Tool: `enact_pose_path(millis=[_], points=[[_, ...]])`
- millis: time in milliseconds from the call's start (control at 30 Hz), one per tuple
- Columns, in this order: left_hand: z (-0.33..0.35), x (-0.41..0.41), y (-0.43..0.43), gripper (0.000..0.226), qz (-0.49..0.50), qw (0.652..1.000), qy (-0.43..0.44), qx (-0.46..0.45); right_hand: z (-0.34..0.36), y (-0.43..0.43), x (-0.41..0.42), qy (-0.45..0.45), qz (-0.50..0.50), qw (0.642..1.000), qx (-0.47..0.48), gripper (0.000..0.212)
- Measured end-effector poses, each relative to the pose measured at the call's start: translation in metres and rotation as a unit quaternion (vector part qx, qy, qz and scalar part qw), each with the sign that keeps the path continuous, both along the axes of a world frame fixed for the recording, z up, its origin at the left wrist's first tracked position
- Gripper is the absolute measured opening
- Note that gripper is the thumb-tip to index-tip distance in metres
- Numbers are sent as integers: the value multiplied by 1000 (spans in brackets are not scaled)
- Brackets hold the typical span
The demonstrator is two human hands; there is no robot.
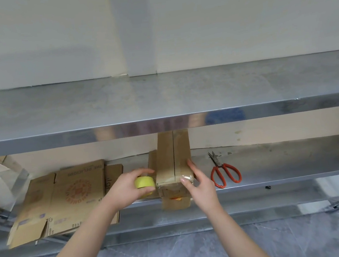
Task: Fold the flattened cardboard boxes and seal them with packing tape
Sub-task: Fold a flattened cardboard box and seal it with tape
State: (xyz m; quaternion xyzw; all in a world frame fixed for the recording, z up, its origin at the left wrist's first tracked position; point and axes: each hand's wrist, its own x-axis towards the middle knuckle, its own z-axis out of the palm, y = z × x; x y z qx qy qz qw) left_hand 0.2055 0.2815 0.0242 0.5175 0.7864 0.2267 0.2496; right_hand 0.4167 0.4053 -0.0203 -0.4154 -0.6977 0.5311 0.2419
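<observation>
Yellow tape roll point(144, 182) in left hand point(126, 187), right hand point(199, 184) against cardboard box point(168, 162)

Yellow tape roll point(144, 184), brown folded box point(173, 159), red-handled scissors point(224, 171).

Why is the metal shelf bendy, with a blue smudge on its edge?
Head view: the wide-angle lens bows the grey metal upper shelf; its shiny front edge mirrors blurry colours, blue included; the yellow tape roll in the left hand looks soft.

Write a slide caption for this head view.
Left hand grips yellow tape roll beside folded cardboard box; right hand presses it.
</observation>
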Motion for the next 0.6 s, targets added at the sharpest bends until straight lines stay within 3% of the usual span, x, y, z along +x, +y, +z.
enact_pose_path(millis=[367, 533, 600], points=[[10, -12, -10, 27, 51, 995, -84, -1, -11, -1, -8, 37, -6, 997, -64, 61], [-13, -21, -4, 35, 12, 998, -55, -19, -17, 0, -8, 47, -7, 996, -72, 60], [-20, -23, -5, 53, -9, 999, -8, -41, -18, 0, -8, 50, -6, 996, -75, 60]])
